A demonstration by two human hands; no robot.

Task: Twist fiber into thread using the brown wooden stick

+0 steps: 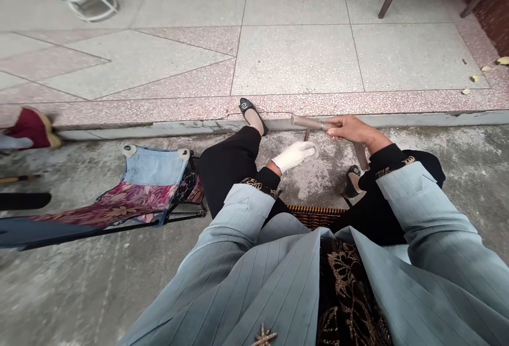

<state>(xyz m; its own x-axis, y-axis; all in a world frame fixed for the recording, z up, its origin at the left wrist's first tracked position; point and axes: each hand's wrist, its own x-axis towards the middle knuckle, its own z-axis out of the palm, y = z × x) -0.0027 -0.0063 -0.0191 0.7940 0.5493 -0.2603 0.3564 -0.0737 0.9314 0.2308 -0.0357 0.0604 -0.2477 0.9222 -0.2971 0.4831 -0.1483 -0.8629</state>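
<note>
My left hand wears a white knitted glove and is closed, fingers together, above the concrete between my feet. A pale round thing shows at its fingertips, too blurred to name. Just beyond the glove juts a short brown stick-like piece; whether the hand holds it I cannot tell. Bare and closed, my right hand grips a greyish-brown rod-like tool wound with wire close to the fingers. The rod points left, above and to the right of the glove. A brown flat piece shows below my right wrist, partly hidden.
A low step edge runs ahead of my feet, with tiles beyond it. At left stands a folding chair with patched fabric, and another person's red shoe. A white stool is far left. Woven wicker shows under me.
</note>
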